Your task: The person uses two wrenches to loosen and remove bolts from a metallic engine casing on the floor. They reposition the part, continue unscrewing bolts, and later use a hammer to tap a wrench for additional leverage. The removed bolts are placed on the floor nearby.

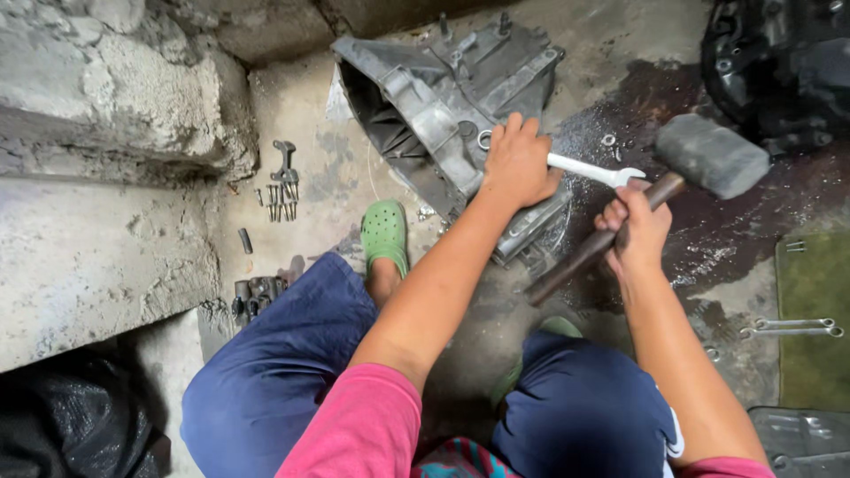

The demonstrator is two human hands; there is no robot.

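1. My left hand (518, 164) presses a silver spanner (595, 171) onto the gearbox housing (443, 106) lying on the floor.
2. My right hand (636, 228), grip closed around the mallet (673, 177), holds it raised.
3. Striking the spanner's free end squarely seems next.

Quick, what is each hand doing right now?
Left hand: closed on the white wrench, against the gearbox housing.
Right hand: closed on the mallet handle.
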